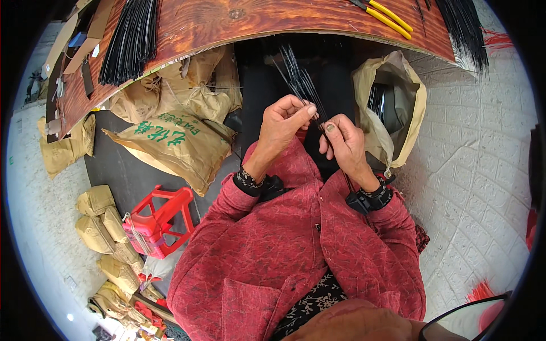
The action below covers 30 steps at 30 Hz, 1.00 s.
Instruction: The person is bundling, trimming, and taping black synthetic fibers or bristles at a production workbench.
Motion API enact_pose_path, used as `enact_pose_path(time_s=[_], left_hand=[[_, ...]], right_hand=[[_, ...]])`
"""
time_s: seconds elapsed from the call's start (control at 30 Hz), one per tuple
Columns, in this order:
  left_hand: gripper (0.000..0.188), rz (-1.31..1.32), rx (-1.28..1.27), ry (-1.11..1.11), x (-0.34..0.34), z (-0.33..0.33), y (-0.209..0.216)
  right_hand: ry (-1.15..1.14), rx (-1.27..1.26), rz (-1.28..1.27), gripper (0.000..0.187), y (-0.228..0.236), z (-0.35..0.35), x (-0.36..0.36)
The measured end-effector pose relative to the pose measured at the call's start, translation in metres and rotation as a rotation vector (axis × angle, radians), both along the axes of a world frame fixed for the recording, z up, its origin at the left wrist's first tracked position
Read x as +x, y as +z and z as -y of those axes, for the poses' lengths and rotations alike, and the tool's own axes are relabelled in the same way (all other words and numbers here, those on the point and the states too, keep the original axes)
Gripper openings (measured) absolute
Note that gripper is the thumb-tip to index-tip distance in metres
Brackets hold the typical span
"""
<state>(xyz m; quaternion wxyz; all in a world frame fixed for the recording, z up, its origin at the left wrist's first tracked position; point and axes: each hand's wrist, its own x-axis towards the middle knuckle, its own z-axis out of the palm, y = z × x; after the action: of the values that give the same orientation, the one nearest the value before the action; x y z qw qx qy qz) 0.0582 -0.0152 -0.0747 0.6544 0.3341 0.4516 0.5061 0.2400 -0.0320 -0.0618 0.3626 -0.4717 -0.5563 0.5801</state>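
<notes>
A loose bundle of thin, shiny black strands (301,82) fans out above my lap, toward the table's edge. My left hand (284,122) pinches the bundle between thumb and fingers, near its lower end. Just to the right and slightly nearer, my right hand (346,142) is closed with thumb against fingers, on strands of the same bundle. A few strands trail down below the right hand along the red jacket (256,244). The strands' lower ends are partly hidden by my hands.
A wooden tabletop (227,20) ahead carries yellow-handled pliers (392,21) and black strand bundles (131,42) hanging over its edge. An open paper sack (418,96) with black strands inside stands at right. Printed paper sacks (176,148) and a red plastic stool (162,221) are at left.
</notes>
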Motion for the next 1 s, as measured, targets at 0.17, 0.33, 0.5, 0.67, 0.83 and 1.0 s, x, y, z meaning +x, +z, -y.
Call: enact_pose_path(time_s=[0.17, 0.33, 0.5, 0.67, 0.83, 1.0], left_hand=[[0.012, 0.018, -0.017, 0.014, 0.003, -0.010, -0.002], [0.011, 0.061, -0.089, 0.003, 0.000, -0.042, -0.020], [0.010, 0.127, -0.123, 0.018, -0.008, -0.079, -0.053], [0.010, 0.123, -0.144, 0.038, -0.014, -0.081, -0.058], [0.009, 0.118, -0.117, 0.057, -0.019, -0.074, -0.054], [0.009, 0.070, -0.088, 0.089, -0.021, -0.079, -0.050]], right_hand=[[0.000, -0.024, -0.005, 0.027, 0.002, -0.012, 0.000], [0.005, -0.042, -0.003, 0.027, -0.019, -0.043, -0.004], [0.017, -0.053, 0.007, 0.027, -0.052, -0.080, -0.014], [0.014, -0.068, 0.005, 0.030, -0.059, -0.083, -0.021], [0.018, -0.095, -0.007, 0.031, -0.052, -0.079, -0.026], [0.030, -0.083, 0.001, 0.032, -0.051, -0.083, -0.028]])
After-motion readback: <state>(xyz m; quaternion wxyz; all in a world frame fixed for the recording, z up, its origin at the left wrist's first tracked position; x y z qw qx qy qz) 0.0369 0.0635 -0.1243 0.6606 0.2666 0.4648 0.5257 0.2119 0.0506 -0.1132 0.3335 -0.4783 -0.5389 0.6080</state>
